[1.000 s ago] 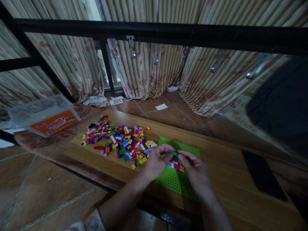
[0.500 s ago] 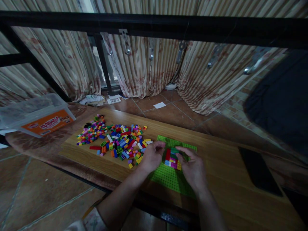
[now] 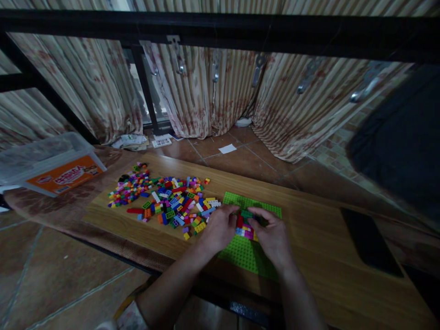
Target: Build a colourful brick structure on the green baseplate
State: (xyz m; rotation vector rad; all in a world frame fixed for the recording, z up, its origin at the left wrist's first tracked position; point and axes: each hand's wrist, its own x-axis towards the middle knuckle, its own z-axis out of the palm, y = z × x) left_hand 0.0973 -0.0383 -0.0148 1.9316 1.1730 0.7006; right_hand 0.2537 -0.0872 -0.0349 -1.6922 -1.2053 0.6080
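Several coloured bricks make up a small build [image 3: 244,233] on the green baseplate [image 3: 245,259], and through the head camera I see it between my left hand [image 3: 220,228] and my right hand [image 3: 274,234]. I have the left one at the build's left side, its fingers curled, right beside a red piece [image 3: 239,221]; from this far off I can't tell whether it grips anything. The right one is on the other side, thumb and forefinger parted about the right end of the green bricks [image 3: 245,214] at the build's far edge; whether they pinch one, I can't make out either. Left of the plate, on my wooden tabletop [image 3: 319,256], lies a loose heap of mixed bricks [image 3: 178,201], with a pile of smaller pieces [image 3: 129,188] past it. Farther left stands a clear plastic box [image 3: 65,176] with an orange label, and a flat black object [image 3: 371,243] lies well to the right.
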